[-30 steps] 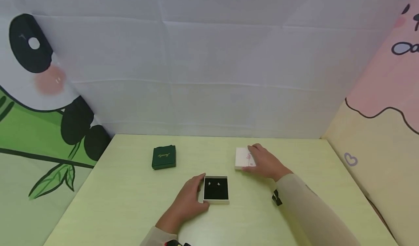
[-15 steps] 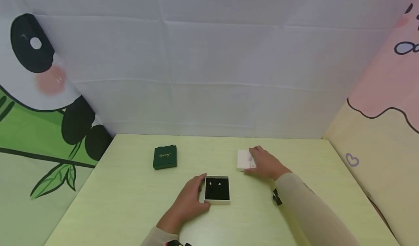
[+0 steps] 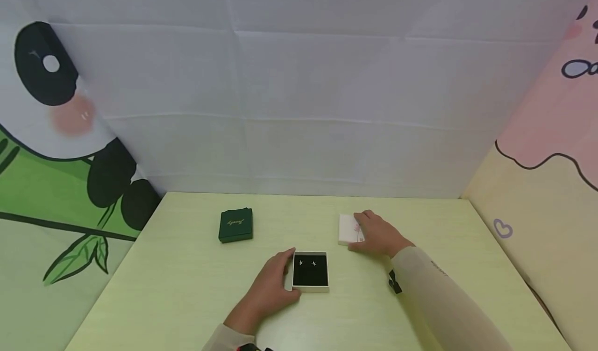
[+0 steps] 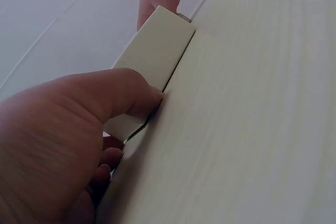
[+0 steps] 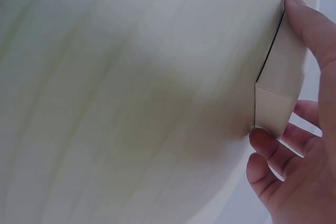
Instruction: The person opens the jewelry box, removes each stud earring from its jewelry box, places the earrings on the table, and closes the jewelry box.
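Observation:
An uncovered white box (image 3: 310, 289) with a black insert (image 3: 310, 275) and two small star-like studs lies on the table. My left hand (image 3: 268, 288) grips its left side, thumb at the near edge and fingers at the far corner; the left wrist view shows the thumb against the box's side (image 4: 157, 45). Farther back on the right, my right hand (image 3: 380, 235) holds a white lid (image 3: 347, 229) with a pink print by its near and far edges. In the right wrist view, thumb and fingers pinch the lid (image 5: 283, 66), which rests on the table.
A dark green box (image 3: 235, 225) with gold lettering stands at the back left of the pale table (image 3: 163, 288). Behind the table hangs a white cloth (image 3: 299, 107); printed panels rise at both sides.
The white lid and my right hand have shifted slightly toward the near side over the last second. My left hand keeps its grip on the uncovered box.

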A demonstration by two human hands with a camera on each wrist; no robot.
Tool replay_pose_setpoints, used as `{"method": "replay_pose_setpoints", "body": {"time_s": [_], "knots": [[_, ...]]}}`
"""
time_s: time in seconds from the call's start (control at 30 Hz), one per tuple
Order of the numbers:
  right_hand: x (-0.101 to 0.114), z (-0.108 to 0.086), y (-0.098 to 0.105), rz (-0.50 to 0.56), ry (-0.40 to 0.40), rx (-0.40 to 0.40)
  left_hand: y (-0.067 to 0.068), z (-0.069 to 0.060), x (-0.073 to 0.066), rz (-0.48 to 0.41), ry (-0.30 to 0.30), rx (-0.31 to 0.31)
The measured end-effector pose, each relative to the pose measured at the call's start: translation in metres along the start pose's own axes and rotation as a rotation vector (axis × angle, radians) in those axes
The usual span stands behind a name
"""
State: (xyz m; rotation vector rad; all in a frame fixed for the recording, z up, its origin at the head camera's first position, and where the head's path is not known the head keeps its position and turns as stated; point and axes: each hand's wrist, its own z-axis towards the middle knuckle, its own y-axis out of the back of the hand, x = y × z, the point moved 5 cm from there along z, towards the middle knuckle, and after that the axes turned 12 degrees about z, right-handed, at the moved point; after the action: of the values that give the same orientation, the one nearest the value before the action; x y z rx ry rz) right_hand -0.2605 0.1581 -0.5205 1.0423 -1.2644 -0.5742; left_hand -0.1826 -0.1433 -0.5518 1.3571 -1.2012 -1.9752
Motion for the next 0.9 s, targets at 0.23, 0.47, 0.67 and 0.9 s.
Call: {"method": "replay_pose_setpoints", "body": {"time_s": [0.23,0.47,0.67,0.9], "knots": [[-0.004,-0.002,0.002,0.015,-0.047,0.021,-0.002,-0.001,0.0,-0.01,0.01,0.012],[-0.003,-0.005,0.017,0.046,-0.071,-0.037,-0.003,0.001,0.001,-0.004,-0.003,0.002],[0.013,-0.017,0.023,0.097,-0.015,-0.082,-0.003,0.001,0.003,0.0,-0.007,0.0],[0.033,-0.03,0.016,0.234,0.026,-0.143,-0.004,0.002,0.004,0.002,-0.006,-0.003]]}}
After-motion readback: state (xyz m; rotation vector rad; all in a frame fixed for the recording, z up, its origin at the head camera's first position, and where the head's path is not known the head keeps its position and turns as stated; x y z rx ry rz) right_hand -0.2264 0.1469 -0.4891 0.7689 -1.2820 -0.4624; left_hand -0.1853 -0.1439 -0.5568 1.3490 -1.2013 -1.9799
